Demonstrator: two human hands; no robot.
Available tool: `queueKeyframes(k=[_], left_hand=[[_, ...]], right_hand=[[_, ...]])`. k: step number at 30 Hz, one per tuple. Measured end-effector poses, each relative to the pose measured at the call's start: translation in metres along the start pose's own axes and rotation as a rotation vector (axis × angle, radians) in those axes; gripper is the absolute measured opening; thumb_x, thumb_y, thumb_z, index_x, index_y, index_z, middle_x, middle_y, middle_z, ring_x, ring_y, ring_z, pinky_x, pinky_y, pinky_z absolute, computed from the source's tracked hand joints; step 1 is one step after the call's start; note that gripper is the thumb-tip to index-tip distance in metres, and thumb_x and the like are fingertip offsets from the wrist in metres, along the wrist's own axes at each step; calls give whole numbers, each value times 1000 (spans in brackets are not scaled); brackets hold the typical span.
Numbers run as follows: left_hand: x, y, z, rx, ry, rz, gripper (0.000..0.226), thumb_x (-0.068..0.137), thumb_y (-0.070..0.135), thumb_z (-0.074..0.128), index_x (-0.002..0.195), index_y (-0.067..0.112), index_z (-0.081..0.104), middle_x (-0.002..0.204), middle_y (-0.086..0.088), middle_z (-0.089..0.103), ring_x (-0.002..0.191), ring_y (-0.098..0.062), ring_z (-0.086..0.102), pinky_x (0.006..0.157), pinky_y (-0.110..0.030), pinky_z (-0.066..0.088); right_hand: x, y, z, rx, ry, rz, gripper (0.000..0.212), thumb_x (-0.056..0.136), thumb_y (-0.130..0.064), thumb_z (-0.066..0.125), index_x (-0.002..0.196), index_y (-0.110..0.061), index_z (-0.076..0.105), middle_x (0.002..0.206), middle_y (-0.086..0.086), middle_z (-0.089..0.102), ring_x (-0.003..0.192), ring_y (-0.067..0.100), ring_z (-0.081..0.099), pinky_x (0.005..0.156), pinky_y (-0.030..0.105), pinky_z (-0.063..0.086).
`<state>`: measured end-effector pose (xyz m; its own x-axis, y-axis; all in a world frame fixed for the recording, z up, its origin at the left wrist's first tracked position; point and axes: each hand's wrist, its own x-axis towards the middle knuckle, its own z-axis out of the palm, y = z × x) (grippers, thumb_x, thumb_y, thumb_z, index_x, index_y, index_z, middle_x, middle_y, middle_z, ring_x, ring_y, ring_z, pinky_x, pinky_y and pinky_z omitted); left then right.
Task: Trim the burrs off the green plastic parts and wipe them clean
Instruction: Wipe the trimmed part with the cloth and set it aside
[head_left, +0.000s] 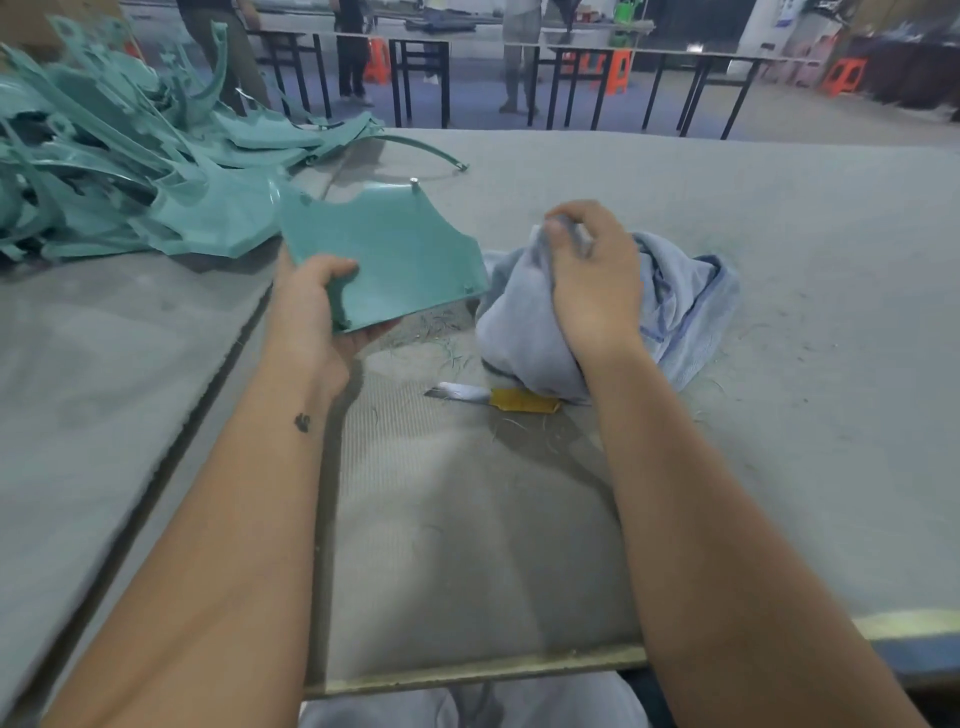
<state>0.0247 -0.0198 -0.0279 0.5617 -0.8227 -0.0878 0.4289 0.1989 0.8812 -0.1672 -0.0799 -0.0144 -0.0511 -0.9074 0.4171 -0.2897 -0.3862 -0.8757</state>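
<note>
Left grip: the left hand (317, 306) holds a green plastic part (387, 254) by its near edge, thumb curled over the top face and fingers underneath, lifting it clear of the bench.
Right grip: the right hand (592, 280) is closed around a bunched fold of a pale blue cloth (675, 296), fingers curled into the fabric at its top.
Green part: a flat panel with a curved cut-out along its far right edge and a small peg at its far corner; it is tilted, with the smooth face up.
Cloth: crumpled in a heap on the bench, just to the right of the held part and under the right hand.
Knife: a utility knife (493, 397) with a yellow body and a white blade end lies on the bench, its handle end tucked under the near edge of the cloth.
Shavings: thin green trimmings (441, 332) are scattered on the bench below the part and around the cloth.
Pile: a heap of green plastic parts (119, 156) sits at the far left of the bench, with one thin curved strip (421, 148) lying beside it.
Bench: covered in grey felt-like matting (779, 218).
Background: people stand at other tables, near orange stools (613, 70); blurred.
</note>
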Motion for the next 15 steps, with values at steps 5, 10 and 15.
queueKeyframes(k=[5,10,15], left_hand=[[-2,3,-9,64,-135,-84,11,97,23,55,101,28,64,80,11,75,69,-9,71,56,-30,58],[-7,-3,-5,267,-407,-185,24,97,13,52,118,22,62,94,1,75,75,-14,72,59,-30,60],[-12,-9,-1,185,-575,-219,30,97,-2,42,116,13,60,96,-7,74,81,-19,72,72,-30,60]], right_hand=[[5,7,-19,-42,402,111,26,97,-27,49,117,-15,37,68,-10,49,56,-3,50,49,8,36],[-3,-8,-12,-118,378,-164,27,91,-28,62,102,-25,37,85,-19,49,76,1,54,63,6,36],[-19,-15,13,-182,1,-451,15,86,-20,66,92,-18,52,89,-7,53,80,9,47,71,21,38]])
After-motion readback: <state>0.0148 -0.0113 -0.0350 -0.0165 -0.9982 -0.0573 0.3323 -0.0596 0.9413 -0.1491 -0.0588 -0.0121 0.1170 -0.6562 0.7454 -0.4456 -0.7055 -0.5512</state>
